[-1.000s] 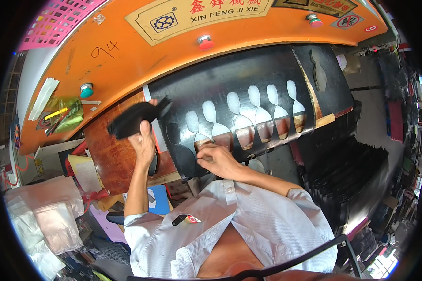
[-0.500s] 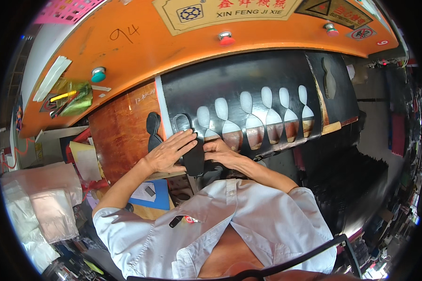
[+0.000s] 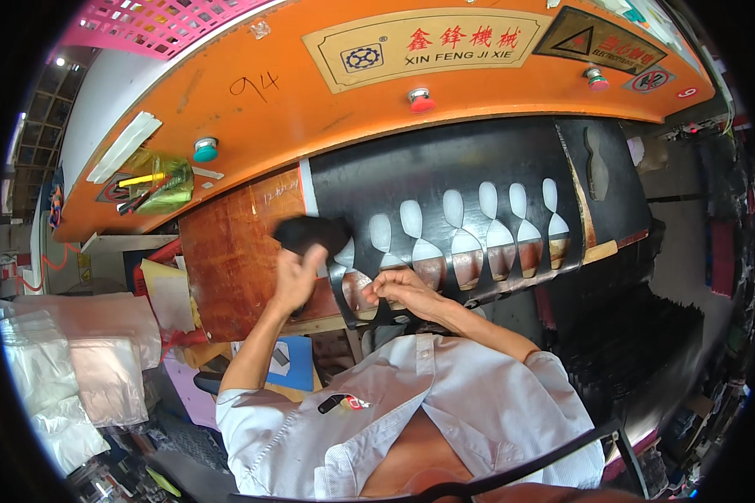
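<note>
My left hand (image 3: 294, 281), smeared by motion, holds a black insole-shaped piece (image 3: 309, 235) over the left edge of the black sheet (image 3: 445, 151). Its fingers are partly hidden by the piece. Sole-shaped cutouts run in a row across the sheet, pale at the top and brownish at the bottom; the leftmost cutout (image 3: 356, 289) lies between my hands. My right hand (image 3: 401, 289) is at the sheet's near edge, its fingers curled and pinched together. What those fingers hold, if anything, I cannot make out.
An orange machine beam (image 3: 335, 113) with a red button (image 3: 421, 101) and a green button (image 3: 205, 150) spans the far side. A reddish wooden board (image 3: 226, 243) lies left of the sheet. Clear plastic bags (image 3: 109, 377) are at lower left, a dark sole-shaped piece (image 3: 596, 163) at far right.
My left hand has lifted the black piece off the leftmost cutout and carried it left and away from me, baring that cutout. My right hand stays near the sheet's edge. The view has shifted slightly.
</note>
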Motion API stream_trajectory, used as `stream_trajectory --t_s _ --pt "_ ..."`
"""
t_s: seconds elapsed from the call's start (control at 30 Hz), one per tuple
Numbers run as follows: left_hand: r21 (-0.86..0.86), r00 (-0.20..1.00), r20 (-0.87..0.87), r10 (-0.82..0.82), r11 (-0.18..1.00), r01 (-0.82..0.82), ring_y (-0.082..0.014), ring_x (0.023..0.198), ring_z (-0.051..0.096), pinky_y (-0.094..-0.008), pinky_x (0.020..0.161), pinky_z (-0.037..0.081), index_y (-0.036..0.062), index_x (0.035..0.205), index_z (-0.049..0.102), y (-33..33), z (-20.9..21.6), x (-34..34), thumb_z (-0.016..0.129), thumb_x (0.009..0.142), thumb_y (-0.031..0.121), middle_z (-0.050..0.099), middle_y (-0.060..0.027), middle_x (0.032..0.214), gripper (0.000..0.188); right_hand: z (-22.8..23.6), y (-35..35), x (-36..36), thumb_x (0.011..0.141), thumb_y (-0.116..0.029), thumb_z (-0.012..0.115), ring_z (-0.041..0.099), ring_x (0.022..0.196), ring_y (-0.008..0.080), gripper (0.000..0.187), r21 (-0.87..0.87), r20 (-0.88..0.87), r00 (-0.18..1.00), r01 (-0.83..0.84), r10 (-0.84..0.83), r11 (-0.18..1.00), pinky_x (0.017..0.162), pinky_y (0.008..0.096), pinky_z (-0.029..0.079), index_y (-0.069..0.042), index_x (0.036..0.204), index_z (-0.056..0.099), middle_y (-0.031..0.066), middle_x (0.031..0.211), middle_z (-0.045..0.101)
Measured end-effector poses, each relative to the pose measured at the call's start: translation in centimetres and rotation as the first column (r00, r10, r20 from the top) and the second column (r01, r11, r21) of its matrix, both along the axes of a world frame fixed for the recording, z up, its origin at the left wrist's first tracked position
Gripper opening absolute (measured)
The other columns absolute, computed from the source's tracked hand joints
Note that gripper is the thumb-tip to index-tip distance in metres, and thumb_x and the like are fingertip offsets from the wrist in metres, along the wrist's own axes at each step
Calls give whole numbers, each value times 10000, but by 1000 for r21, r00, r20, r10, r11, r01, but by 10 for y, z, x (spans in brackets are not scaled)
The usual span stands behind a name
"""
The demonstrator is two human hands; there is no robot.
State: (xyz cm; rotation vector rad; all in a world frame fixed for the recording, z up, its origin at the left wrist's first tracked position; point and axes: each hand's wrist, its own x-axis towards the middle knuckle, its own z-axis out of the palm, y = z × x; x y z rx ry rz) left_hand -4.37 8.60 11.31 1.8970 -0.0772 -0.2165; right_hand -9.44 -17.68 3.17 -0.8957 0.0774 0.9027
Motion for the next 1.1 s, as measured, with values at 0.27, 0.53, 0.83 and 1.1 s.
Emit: stream_trajectory --t_s 0.27,0.53,0.83,1.1 --pt "-145 849 386 360 933 -330 -208 1050 696 -358 938 538 -43 1179 721 -10 35 17 618 1078 350 753 -89 1097 419 51 -11 0 1051 -231 661 694 1000 197 295 -572 533 832 219 155 790 902 337 538 35 1167 714 99 1029 741" --pt "411 736 556 -386 898 160 -381 1168 591 -483 977 530 68 1334 666 -109 -28 -38 804 711 89 602 -144 1263 638 44 -53 60 1002 -290 749 666 1074 139 349 -203 -214 977 -28 -16 979 888 297 545 -6 1200 704 62 1174 707" --pt "-97 914 281 293 956 -276 -355 1438 481 -438 1202 375 0 1530 470 -109 -22 -5 670 1004 250 530 -217 1506 616 88 -82 117 923 -150 724 753 866 404 377 -602 778 379 224 501 766 772 474 574 55 1237 687 273 962 747" --pt "-102 896 185 405 914 -392 -233 1153 644 -337 1010 490 7 1250 726 -156 -78 23 676 1032 122 692 -138 1219 252 74 -98 132 893 -156 735 678 983 427 423 -663 739 103 292 666 690 819 497 552 88 1215 611 260 1044 701"
